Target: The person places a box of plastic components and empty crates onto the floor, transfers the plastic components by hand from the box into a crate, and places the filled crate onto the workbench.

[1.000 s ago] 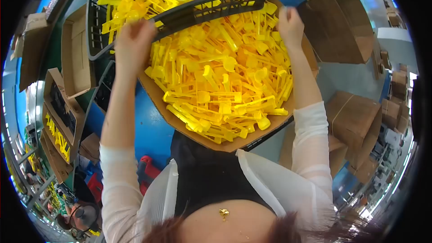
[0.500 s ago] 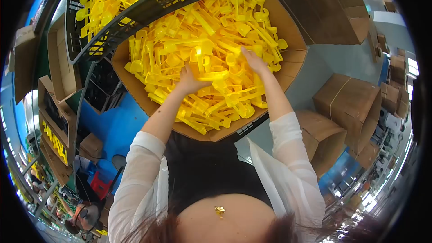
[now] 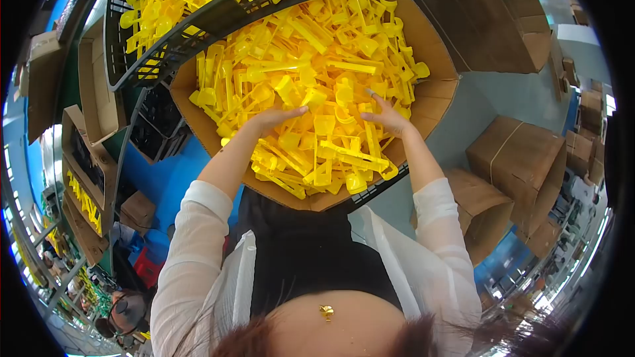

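A cardboard box (image 3: 433, 102) full of yellow plastic scoop-like pieces (image 3: 317, 59) stands in front of my body. My left hand (image 3: 274, 119) rests at the left part of the pile, thumb and fingers apart, with nothing gripped. At the right of the pile my right hand (image 3: 387, 116) has its fingers spread against the pieces, and a ring shows on one finger. Beyond the box, a black plastic crate (image 3: 192, 39) holds more of the yellow pieces; its near rim passes over the box's far left part.
An open carton (image 3: 486, 20) is at the upper right, with a strapped carton (image 3: 516, 152) and another open box (image 3: 479, 205) below it. On the left are a shallow cardboard box (image 3: 102, 86), a black crate (image 3: 155, 125) and a red stool (image 3: 147, 268). A person (image 3: 126, 311) is at lower left.
Both hands have come off the black crate's area and box edge down onto the pile. Since half a second ago they have shifted slightly lower. The crate sits further left than at first.
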`<state>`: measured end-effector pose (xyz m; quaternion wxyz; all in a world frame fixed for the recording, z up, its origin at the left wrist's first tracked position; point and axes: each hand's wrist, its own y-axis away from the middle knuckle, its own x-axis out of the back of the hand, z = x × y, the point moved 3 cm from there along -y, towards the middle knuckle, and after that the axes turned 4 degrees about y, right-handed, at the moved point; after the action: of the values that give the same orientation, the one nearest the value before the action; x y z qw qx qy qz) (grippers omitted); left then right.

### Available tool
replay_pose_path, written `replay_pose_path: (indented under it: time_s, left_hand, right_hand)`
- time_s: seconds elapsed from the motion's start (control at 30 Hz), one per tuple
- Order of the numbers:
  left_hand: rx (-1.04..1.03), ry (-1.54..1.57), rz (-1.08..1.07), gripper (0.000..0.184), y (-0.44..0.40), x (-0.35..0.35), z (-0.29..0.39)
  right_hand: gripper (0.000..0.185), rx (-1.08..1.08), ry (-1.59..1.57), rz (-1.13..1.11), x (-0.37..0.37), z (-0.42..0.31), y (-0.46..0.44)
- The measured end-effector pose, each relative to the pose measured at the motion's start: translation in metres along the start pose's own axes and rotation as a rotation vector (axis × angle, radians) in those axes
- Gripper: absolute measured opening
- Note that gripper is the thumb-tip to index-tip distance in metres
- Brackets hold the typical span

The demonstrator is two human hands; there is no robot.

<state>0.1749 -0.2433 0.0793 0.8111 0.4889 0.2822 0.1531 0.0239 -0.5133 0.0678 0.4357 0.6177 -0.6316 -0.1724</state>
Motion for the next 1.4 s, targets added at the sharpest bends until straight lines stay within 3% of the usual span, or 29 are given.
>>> replay_pose_path:
  time_s: [0.13, 0.23, 0.3, 0.4, 0.5, 0.53, 0.6, 0.7, 0.73, 0.87, 0.97, 1.0, 1.07, 1.1, 1.17, 1.23, 1.27, 1.3, 1.37, 1.4]
  left_hand:
    - [-0.209, 0.157, 0.036, 0.089, -0.016, -0.029, 0.0]
    - [-0.369, 0.268, 0.163, 0.077, -0.01, -0.029, 0.001]
    - [-0.454, 0.324, 0.246, 0.075, -0.004, -0.031, 0.0]
    - [-0.424, 0.343, 0.346, 0.071, -0.034, -0.026, -0.003]
    - [-0.5, 0.258, 0.211, 0.068, 0.019, -0.047, 0.04]
    - [-0.498, 0.224, 0.224, 0.068, 0.033, -0.053, 0.051]
    - [-0.526, 0.148, 0.256, 0.069, 0.054, -0.057, 0.084]
    - [-0.793, 0.154, 0.202, 0.069, 0.089, -0.062, 0.115]
    - [-0.809, 0.17, 0.325, 0.066, 0.122, -0.071, 0.128]
    - [-1.055, 0.124, 0.329, 0.064, 0.211, -0.078, 0.186]
    - [-1.146, -0.024, 0.355, 0.069, 0.269, -0.044, 0.249]
    - [-1.158, -0.093, 0.327, 0.068, 0.307, -0.04, 0.262]
    - [-1.122, -0.123, 0.524, 0.062, 0.334, -0.009, 0.277]
    - [-1.07, -0.082, 0.746, 0.056, 0.327, 0.021, 0.292]
    - [-1.064, -0.165, 0.737, 0.072, 0.265, 0.123, 0.312]
    - [-0.828, -0.476, 1.037, 0.077, 0.219, 0.196, 0.299]
    - [-0.669, -0.67, 1.213, 0.077, 0.203, 0.223, 0.287]
    - [-0.473, -0.97, 1.45, 0.074, 0.191, 0.236, 0.271]
    - [-0.353, -1.238, 1.335, 0.062, 0.207, 0.232, 0.257]
    - [-0.457, -1.283, 1.451, 0.055, 0.213, 0.215, 0.245]
  right_hand:
    - [0.096, 0.163, -0.05, 0.087, -0.027, 0.002, -0.025]
    - [0.099, 0.176, -0.042, 0.005, -0.029, -0.027, -0.011]
    - [0.092, 0.188, -0.094, 0.092, -0.037, -0.031, -0.012]
    - [0.084, 0.272, -0.159, 0.2, -0.043, -0.034, -0.013]
    - [0.067, 0.279, -0.266, 0.146, -0.036, -0.035, -0.013]
    - [0.059, 0.198, -0.626, -0.025, -0.036, -0.054, -0.005]
    - [0.057, 0.283, -0.579, 0.118, -0.024, -0.074, 0.008]
    - [0.054, 0.415, -0.614, 0.223, 0.007, -0.115, 0.033]
    - [0.053, 0.459, -0.669, 0.223, 0.021, -0.138, 0.051]
    - [0.045, 0.733, -0.531, 0.315, 0.078, -0.265, 0.126]
    - [0.034, 0.951, -0.656, 0.05, 0.113, -0.36, 0.139]
    - [0.038, 0.988, -0.502, 0.049, 0.126, -0.389, 0.114]
    - [0.047, 1.06, -0.371, 0.03, 0.127, -0.439, 0.083]
    - [0.052, 1.105, -0.395, 0.013, 0.115, -0.466, 0.074]
    - [0.054, 0.867, -0.222, 0.143, 0.122, -0.477, -0.031]
    - [0.061, 0.519, 0.137, 0.472, 0.092, -0.469, -0.011]
    - [0.051, 0.635, 0.565, 0.728, 0.097, -0.461, -0.046]
    - [0.046, 0.708, 0.531, 0.842, 0.097, -0.448, -0.044]
    - [0.036, 0.836, 0.457, 1.069, 0.098, -0.419, -0.022]
    - [0.034, 0.884, 0.386, 1.142, 0.09, -0.387, -0.003]
